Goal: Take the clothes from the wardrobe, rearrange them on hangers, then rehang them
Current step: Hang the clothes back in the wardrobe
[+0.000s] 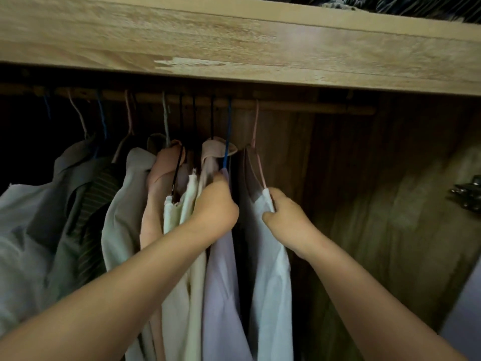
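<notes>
Dim indoor picture, lit from in front. The shelf board [234, 40] is brightest, with pale glare; the wardrobe's left interior is lost in black shadow. Soft motion blur throughout. Straight lines are bent by wide-angle distortion at the edges.

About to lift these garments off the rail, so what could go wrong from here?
1. The right hand grips the white garment, not its pink hanger; pulling might slide it off.
2. The left hand is wedged between packed clothes, so the blue hanger could snag its neighbours on the rail.
</notes>
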Tool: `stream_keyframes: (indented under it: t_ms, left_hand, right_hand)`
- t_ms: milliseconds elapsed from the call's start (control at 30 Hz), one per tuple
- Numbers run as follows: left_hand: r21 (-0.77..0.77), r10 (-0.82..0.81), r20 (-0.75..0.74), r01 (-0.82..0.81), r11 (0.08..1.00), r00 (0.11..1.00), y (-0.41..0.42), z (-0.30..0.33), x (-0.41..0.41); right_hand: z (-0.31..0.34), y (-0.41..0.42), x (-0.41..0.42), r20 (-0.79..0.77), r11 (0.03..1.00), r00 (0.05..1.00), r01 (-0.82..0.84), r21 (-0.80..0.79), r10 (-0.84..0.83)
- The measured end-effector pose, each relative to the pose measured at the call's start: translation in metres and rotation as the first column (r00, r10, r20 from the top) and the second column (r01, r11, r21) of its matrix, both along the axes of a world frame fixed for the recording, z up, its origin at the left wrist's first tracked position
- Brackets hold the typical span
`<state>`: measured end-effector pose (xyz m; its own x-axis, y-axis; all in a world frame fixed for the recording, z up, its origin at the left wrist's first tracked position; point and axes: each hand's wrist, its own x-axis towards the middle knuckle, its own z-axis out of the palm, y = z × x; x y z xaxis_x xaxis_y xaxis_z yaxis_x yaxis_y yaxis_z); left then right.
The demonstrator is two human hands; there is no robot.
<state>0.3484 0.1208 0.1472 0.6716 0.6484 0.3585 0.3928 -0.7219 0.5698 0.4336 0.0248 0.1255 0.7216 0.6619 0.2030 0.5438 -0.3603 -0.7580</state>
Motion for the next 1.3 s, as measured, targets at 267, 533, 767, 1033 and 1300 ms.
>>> stream_keyframes:
  t_ms: [267,533,767,1033,1300]
  left_hand:
    - [-0.199,-0.298,0.185,0.333,0.922,0.936,-0.014,-0.016,-0.05]
    - [-0.191,-0.271,0.112,0.288,0.938,0.956,-0.035,-0.054,-0.124]
    - [-0.244,-0.113,-0.138,0.077,0.967,0.984,-0.067,-0.11,-0.2]
    - [-0.142,0.135,-0.49,-0.231,0.963,0.862,-0.127,-0.169,-0.329]
    - [-0.104,0.273,-0.671,-0.451,0.886,0.689,-0.163,-0.209,-0.485]
  right_hand:
    - [-0.044,-0.057,-0.048,-0.118,1.0,0.993,-0.011,-0.019,0.009]
    - [-0.083,-0.131,-0.085,-0.155,0.943,0.988,-0.059,-0.328,0.008]
    - [-0.126,-0.169,-0.13,-0.232,0.785,0.958,-0.271,-0.557,0.166]
    - [-0.172,-0.184,-0.2,-0.228,0.566,0.901,-0.413,-0.714,0.369]
    - [-0.188,-0.165,-0.321,-0.21,0.334,0.738,-0.516,-0.789,0.642]
